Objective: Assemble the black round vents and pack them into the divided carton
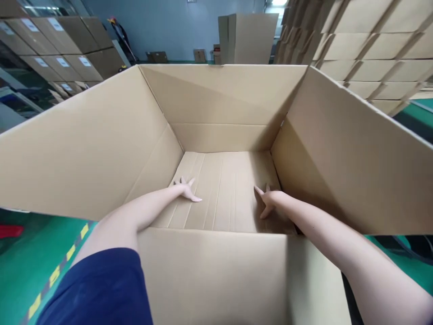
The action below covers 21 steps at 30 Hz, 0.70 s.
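A large cardboard box (pixel 223 95) stands open in front of me, its four top flaps turned up and outward. Both my arms reach down inside it. My left hand (pixel 187 188) is spread near the left side of the box bottom (pixel 225 180). On the right side, my right hand (pixel 269 200) has its fingers apart, in shadow close to the right wall. Neither hand holds anything. Whether the fingers press on the bottom or hover just over it, I cannot tell. Creases run lengthwise along the bottom.
Stacked cartons with white labels (pixel 76 40) stand at the back left. Bundled flat cardboard (pixel 365 49) is piled high at the back right. A tall carton (pixel 252 38) stands beyond the box. Yellow-and-black tape (pixel 54 275) marks the green floor (pixel 20 266).
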Tool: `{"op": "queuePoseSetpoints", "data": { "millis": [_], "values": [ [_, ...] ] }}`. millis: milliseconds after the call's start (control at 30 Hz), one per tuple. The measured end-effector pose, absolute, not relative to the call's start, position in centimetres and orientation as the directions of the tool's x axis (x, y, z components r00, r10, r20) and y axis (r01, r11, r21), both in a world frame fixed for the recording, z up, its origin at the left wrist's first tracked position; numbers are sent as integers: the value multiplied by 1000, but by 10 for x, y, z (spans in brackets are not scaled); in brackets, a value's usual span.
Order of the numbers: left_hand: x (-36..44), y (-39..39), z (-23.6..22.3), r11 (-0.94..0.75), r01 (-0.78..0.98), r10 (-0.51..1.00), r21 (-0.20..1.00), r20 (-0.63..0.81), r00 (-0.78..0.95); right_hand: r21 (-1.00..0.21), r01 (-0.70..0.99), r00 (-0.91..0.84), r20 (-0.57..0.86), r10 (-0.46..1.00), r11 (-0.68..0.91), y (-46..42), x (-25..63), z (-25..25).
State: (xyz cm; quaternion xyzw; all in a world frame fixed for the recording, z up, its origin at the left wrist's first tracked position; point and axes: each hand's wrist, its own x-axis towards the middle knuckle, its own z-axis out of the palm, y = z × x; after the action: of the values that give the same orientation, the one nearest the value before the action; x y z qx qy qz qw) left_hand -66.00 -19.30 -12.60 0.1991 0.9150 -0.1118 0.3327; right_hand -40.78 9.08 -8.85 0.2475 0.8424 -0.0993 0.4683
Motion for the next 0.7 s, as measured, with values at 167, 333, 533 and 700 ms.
{"op": "queuePoseSetpoints", "data": {
  "millis": [167,333,533,700],
  "values": [
    [-659,-195,-153,926,376,289,-17,-609,-739,74,466,-441,-845,304,881,94,-409,-135],
    [-673,-193,-157,992,106,124,69,-383,-915,20,467,-517,-805,292,884,101,-394,-167],
    [-684,-195,-154,995,29,60,92,-359,-931,37,472,-522,-793,313,881,98,-393,-183],
    [-679,-199,-147,998,21,37,52,-326,-945,53,456,-529,-786,319,888,93,-395,-191]
  ]
}}
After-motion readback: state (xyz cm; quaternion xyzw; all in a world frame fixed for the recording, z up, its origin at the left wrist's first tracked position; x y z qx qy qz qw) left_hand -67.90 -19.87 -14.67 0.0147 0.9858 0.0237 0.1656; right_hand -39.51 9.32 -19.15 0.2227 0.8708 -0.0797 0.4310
